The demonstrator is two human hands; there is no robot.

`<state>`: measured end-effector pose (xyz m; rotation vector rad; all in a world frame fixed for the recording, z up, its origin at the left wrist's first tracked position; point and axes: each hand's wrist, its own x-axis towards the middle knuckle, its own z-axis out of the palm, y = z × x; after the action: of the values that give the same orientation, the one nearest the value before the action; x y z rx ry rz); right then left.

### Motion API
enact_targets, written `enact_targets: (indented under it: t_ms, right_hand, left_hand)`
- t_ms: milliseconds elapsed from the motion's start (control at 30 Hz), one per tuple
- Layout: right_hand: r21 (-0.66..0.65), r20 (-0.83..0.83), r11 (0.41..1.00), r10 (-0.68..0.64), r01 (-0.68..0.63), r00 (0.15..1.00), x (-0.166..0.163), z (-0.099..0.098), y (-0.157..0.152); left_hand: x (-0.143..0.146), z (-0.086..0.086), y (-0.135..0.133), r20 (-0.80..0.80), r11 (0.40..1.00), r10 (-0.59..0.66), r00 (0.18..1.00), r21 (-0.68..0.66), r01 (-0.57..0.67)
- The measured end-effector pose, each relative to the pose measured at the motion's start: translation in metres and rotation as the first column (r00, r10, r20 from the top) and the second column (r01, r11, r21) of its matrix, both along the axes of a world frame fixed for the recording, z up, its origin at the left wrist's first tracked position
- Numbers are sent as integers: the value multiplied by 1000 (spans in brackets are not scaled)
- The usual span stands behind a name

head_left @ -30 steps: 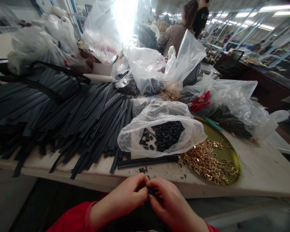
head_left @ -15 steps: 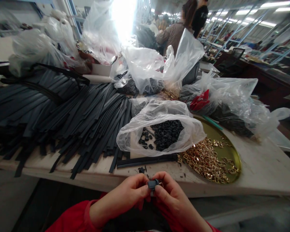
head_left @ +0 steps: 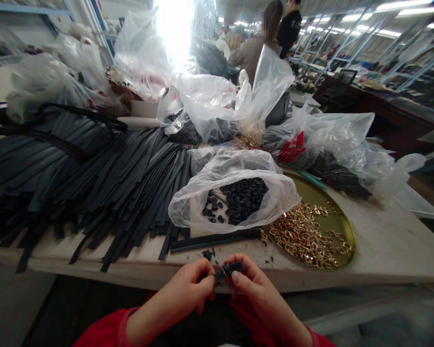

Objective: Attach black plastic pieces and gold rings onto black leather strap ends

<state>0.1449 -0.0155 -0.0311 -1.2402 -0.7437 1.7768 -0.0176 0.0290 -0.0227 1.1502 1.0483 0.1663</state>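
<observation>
Both hands meet just in front of the table's near edge. My left hand (head_left: 198, 284) pinches one end of a dark strap (head_left: 235, 266). The fingers of my right hand (head_left: 248, 279) are closed on its other end. A small gold metal buckle (head_left: 224, 271) sits around the strap between them. Behind the hands lies a flat black strip (head_left: 217, 239) on the table, with small dark scraps (head_left: 207, 254) near it. An open clear plastic bag (head_left: 188, 212) holds many small black loops (head_left: 244, 200). To its right, a round gold tray (head_left: 350, 241) carries a heap of gold buckles (head_left: 300, 236).
A large pile of dark straps (head_left: 130, 188) covers the table's left side, some ends hanging over the edge. Filled plastic bags (head_left: 217, 101) stand at the back. A teal tool (head_left: 313, 180) lies behind the tray. A person (head_left: 251, 53) is beyond the table.
My hands have drawn slightly apart and turned the strap, so more of it and the gold buckle show. The whole view has shifted a little.
</observation>
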Motion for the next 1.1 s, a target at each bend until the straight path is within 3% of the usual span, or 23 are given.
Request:
enact_targets:
  t_ms: [167, 267, 433, 700, 900, 1100]
  right_hand:
    - [128, 229, 992, -25, -4, 973, 12, -3, -5]
    - [100, 151, 995, -39, 24, 988, 16, -8, -6]
    - [-46, -140, 999, 5, -11, 990, 12, -10, -5]
    - [133, -48, 991, 29, -22, 998, 7, -4, -9]
    - [114, 36, 993, 30, -34, 999, 7, -8, -10]
    - [119, -8, 986, -116, 116, 993, 22, 1, -7]
  left_hand:
    - [0, 4, 0, -119, 958, -16, 993, 283, 49]
    - [1, 8, 0, -148, 910, -18, 989, 408, 78]
    - [4, 12, 0, -182, 902, -55, 982, 412, 127]
    - [12, 16, 0, -301, 851, 17, 953, 505, 144]
    - [12, 16, -1, -362, 815, 70, 930, 558, 155]
    - [11, 12, 2, -349, 816, 98, 932, 564, 126]
